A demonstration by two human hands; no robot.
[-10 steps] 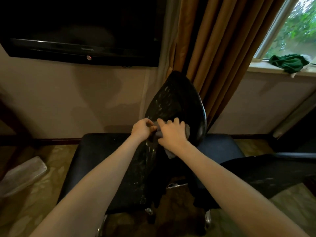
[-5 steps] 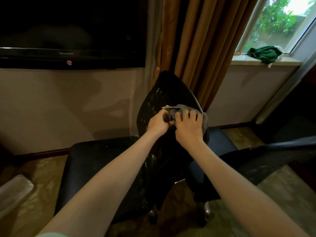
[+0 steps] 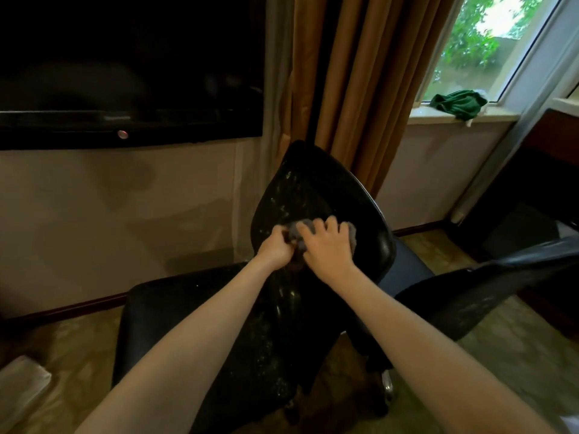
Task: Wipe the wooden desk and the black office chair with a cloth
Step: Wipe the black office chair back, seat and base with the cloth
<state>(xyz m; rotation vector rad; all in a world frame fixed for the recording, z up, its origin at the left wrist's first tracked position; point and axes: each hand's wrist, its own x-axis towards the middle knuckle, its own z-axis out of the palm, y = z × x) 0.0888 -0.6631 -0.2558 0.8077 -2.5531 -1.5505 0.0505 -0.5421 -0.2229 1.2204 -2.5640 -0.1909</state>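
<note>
The black office chair (image 3: pixel 313 189) stands in the middle with its speckled backrest turned toward me. A grey cloth (image 3: pixel 299 228) lies bunched on the backrest, about halfway up. My left hand (image 3: pixel 275 247) grips the cloth's left end with curled fingers. My right hand (image 3: pixel 327 249) lies over the cloth's right part, fingers bent down onto it and pressing it against the chair. Most of the cloth is hidden under the hands. No desk top shows plainly.
A dark TV (image 3: pixel 125 73) hangs on the wall at left. Brown curtains (image 3: pixel 360 73) hang behind the chair. A green cloth (image 3: pixel 459 103) lies on the windowsill. A second black chair (image 3: pixel 488 286) stands at right, a pale flat object (image 3: pixel 18 389) on the floor at left.
Both hands and the cloth went up the backrest, then came back down a little. The view swung and the window now shows more at upper right.
</note>
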